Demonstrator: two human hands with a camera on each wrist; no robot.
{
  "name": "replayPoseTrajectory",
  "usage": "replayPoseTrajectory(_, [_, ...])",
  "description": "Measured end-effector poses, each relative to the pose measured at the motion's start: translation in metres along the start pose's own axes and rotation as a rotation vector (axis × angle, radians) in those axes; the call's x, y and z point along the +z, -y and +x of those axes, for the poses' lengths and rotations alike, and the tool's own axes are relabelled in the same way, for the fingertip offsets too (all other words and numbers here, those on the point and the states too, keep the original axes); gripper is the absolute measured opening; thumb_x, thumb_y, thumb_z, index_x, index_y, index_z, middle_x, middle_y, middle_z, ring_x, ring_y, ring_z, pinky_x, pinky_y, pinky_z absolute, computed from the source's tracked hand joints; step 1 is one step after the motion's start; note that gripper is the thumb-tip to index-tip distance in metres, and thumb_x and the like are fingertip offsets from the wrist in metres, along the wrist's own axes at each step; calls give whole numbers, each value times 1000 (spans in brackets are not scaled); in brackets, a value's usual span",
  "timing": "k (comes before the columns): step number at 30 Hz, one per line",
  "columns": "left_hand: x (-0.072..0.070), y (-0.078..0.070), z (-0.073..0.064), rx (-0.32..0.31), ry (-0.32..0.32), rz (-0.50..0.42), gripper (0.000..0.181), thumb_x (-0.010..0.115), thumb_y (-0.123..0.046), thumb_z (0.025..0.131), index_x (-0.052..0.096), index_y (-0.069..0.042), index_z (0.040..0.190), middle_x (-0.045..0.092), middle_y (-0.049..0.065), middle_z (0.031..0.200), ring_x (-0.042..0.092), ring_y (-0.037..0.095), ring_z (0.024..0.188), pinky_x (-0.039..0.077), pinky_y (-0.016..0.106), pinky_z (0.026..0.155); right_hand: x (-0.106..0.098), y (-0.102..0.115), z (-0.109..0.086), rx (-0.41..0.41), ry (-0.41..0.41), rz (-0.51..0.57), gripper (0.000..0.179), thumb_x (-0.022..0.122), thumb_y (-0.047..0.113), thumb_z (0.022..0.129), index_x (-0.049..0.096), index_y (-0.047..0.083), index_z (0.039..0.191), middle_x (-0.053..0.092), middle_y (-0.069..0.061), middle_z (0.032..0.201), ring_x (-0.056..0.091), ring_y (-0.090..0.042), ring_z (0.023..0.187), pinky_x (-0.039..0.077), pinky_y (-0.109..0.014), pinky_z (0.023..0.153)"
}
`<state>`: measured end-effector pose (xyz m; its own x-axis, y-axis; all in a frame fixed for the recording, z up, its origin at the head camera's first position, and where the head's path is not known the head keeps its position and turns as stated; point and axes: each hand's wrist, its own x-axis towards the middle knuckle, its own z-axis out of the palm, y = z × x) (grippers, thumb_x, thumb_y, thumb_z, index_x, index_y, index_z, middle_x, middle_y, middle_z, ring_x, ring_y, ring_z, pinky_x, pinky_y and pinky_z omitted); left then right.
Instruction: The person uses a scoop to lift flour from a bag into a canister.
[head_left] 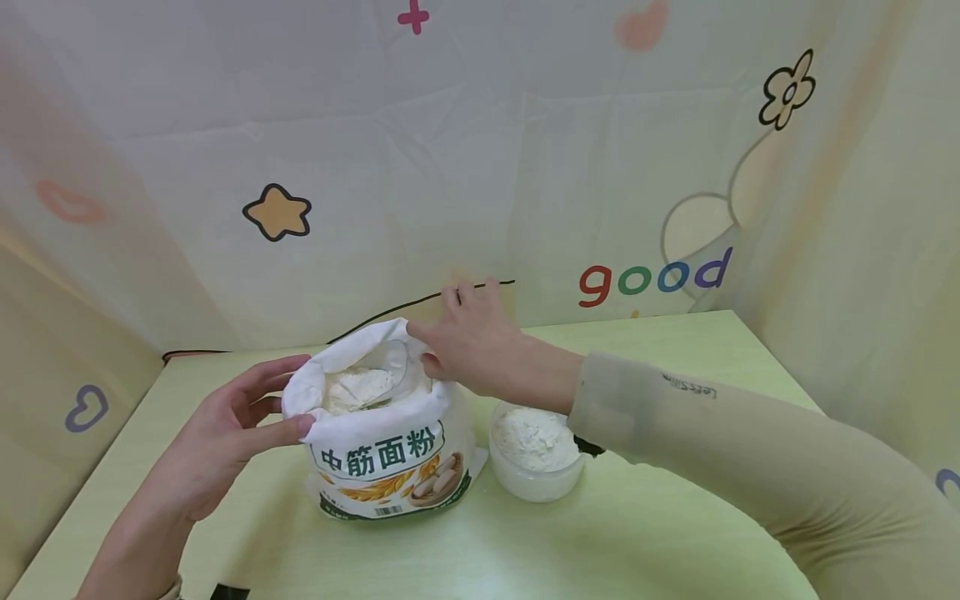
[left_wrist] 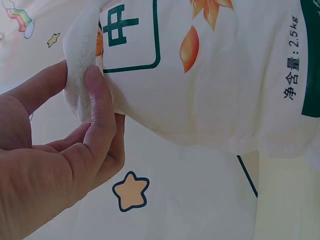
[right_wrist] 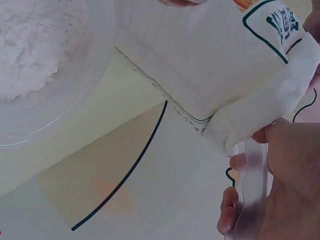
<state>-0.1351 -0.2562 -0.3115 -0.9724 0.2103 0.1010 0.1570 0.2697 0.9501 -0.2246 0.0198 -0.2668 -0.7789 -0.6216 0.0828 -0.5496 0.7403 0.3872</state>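
A white flour bag (head_left: pixel 375 454) stands on the table with its top rolled outward and flour inside. My left hand (head_left: pixel 232 425) pinches the rolled rim on the left side, thumb outside, as the left wrist view also shows. Over the right side of the opening, my right hand (head_left: pixel 480 342) grips the handle of a clear plastic scoop (right_wrist: pixel 250 185). The scoop's bowl dips into the bag's mouth, with flour in and around it. Right of the bag is a clear bowl (head_left: pixel 536 483) heaped with flour (head_left: pixel 534 437), partly under my right forearm.
The pale green table (head_left: pixel 645 533) meets a patterned curtain (head_left: pixel 465 208) at its back edge. More curtain hangs at both sides. A small black object (head_left: pixel 228 592) shows at the bottom edge, near my left wrist.
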Motion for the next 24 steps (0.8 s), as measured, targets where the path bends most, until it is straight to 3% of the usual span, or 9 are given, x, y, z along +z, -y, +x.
replayPoseTrajectory(9, [0,-1,0,-5,-1,2,63,75,-6,94,48,-10,151,52,10,140,63,24,107,55,30,87,0,-8,-7,-12,-15,96,36,53,47,104,58,35,138,57,-13,118,49,-32,114,41,-53,90])
replayPoseTrajectory(16, [1,-1,-1,-6,1,-3,63,75,-6,94,48,-10,151,52,10,140,63,24,107,55,30,87,4,-14,-11,-13,-51,138,35,54,45,104,59,34,136,55,-16,128,51,-38,120,41,-59,93])
replayPoseTrajectory(24, [1,0,0,6,-2,-7,62,74,-4,95,48,-8,150,53,10,138,64,23,106,56,29,86,11,-20,-16,-25,-81,172,34,54,47,103,61,34,134,57,-16,126,52,-36,115,43,-58,89])
